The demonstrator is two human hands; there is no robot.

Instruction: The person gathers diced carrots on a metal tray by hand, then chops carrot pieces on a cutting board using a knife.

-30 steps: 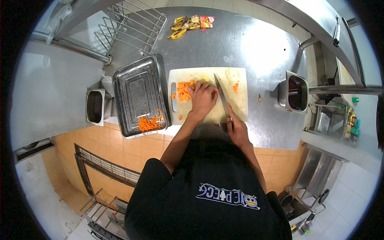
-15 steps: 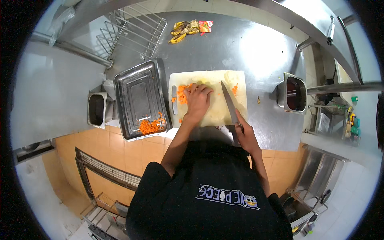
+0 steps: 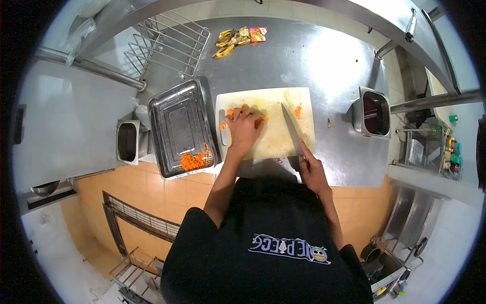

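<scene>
One knife (image 3: 292, 126) points forward, slightly left.

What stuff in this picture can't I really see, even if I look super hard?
Carrot pieces under the left hand: head view; the hand covers them, so no counting.
Part of the handle of the knife: head view; the right hand wraps it.
What's inside the steel container at the right: head view; too dark to tell.
What the black speck on the steel table is: head view; too small.

Surface finishes
Ahead of right fingers (image 3: 305, 150), metal knife (image 3: 291, 125) is looking smooth; beneath left fingers (image 3: 246, 113), plastic board (image 3: 273, 138) is appearing matt.
</scene>
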